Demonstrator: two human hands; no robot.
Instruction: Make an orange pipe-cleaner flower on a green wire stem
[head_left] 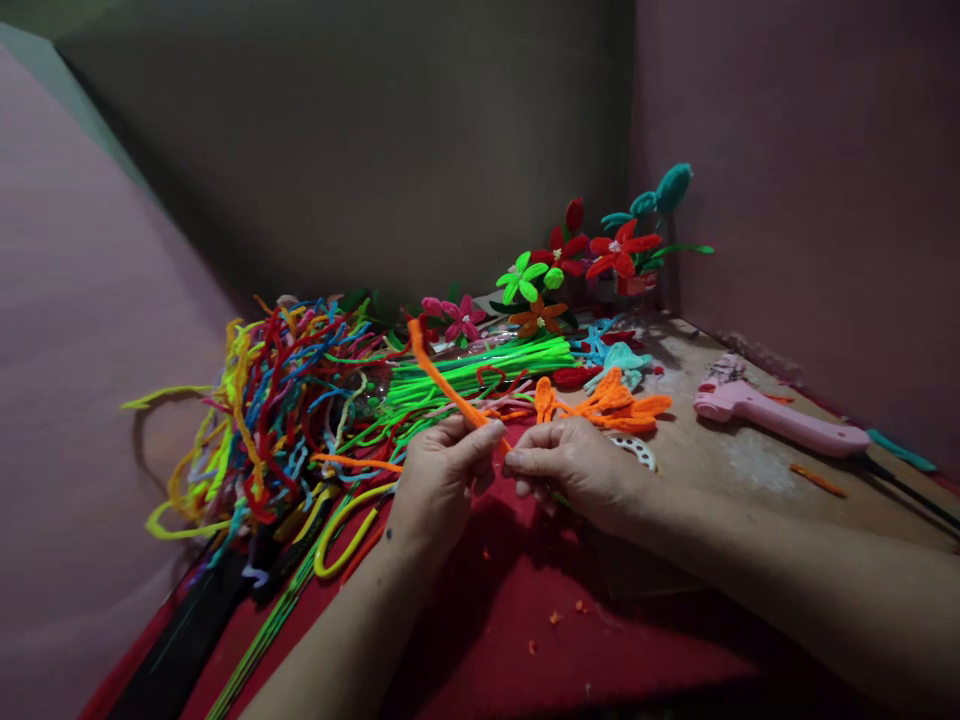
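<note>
Between my two hands is an orange pipe cleaner [442, 382], one end pointing up and to the left. My left hand [442, 480] pinches it between thumb and fingers. Close beside it, my right hand [574, 465] grips the lower end with thumb and forefinger. Just beyond the right hand lie orange petal pieces [619, 402] made of bent pipe cleaner. Another orange pipe cleaner [358, 462] lies left of my left hand, near the yellow handles of a pair of scissors [324, 545]. My fingers hide part of the held piece.
A tangled heap of coloured pipe cleaners [262, 420] is at the left, with a green bundle [480, 370] behind my hands. Finished flowers [540, 265] stand at the back. A pink glue gun [780, 415] lies on the board at right, its cord running off right. Orange scraps [555, 619] dot the red cloth.
</note>
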